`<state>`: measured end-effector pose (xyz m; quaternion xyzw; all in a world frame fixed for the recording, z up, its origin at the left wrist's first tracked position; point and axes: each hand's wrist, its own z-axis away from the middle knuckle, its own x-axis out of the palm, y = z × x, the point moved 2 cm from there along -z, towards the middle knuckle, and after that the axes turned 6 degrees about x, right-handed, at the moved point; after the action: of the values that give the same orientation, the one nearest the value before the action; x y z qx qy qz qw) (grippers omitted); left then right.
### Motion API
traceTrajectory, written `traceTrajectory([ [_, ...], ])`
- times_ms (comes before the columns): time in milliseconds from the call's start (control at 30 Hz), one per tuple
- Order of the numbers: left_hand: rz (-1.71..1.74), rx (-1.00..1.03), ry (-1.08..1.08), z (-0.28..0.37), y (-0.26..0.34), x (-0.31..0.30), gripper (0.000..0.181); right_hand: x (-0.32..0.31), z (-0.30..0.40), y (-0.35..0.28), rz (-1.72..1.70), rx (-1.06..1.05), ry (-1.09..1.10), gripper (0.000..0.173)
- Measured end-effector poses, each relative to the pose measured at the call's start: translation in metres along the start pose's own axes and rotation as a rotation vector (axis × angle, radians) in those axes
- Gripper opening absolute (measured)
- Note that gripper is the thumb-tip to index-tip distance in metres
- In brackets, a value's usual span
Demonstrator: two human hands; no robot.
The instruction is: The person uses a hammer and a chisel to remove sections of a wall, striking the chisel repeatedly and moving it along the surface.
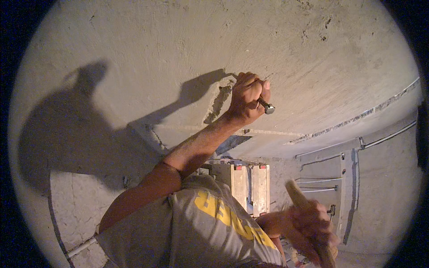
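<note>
My left hand (249, 95) is raised to the rough plastered surface, wrapped around a metal chisel (268, 109). The chisel's blunt end sticks out below the fist; its other end points at the plaster beside a chipped-out recess (218, 100), and the hand hides most of its shaft. Lower at the right, my right hand (311, 221) grips the handle (295, 193) of a tool, apart from the chisel. This hand is blurred, and the tool's head cannot be made out.
A chiselled groove (352, 118) runs across the plaster at the right. Light wooden boards or box parts (260, 187) with red corners stand behind my torso. Pipes or conduits (390, 134) run along the right wall. A dark shadow of me falls at the left.
</note>
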<state>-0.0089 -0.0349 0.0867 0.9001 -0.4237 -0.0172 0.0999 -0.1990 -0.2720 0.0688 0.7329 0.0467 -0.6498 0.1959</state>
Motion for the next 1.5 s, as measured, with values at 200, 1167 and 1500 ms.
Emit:
traceTrajectory([
  [200,0.009,0.001,-0.033,0.006,-0.005,0.002,0.027,0.031,-0.042,-0.034,-0.963,0.308,0.593,0.022],
  [1167,-0.025,-0.116,-0.053,0.000,0.003,-0.006,0.021,-0.017,-0.012,-0.009,-2.211,0.024,0.817,0.033],
  [1500,-0.051,-0.078,-0.064,-0.001,-0.009,0.003,0.021,0.074,-0.038,-0.017,-0.864,0.483,0.553,0.029],
])
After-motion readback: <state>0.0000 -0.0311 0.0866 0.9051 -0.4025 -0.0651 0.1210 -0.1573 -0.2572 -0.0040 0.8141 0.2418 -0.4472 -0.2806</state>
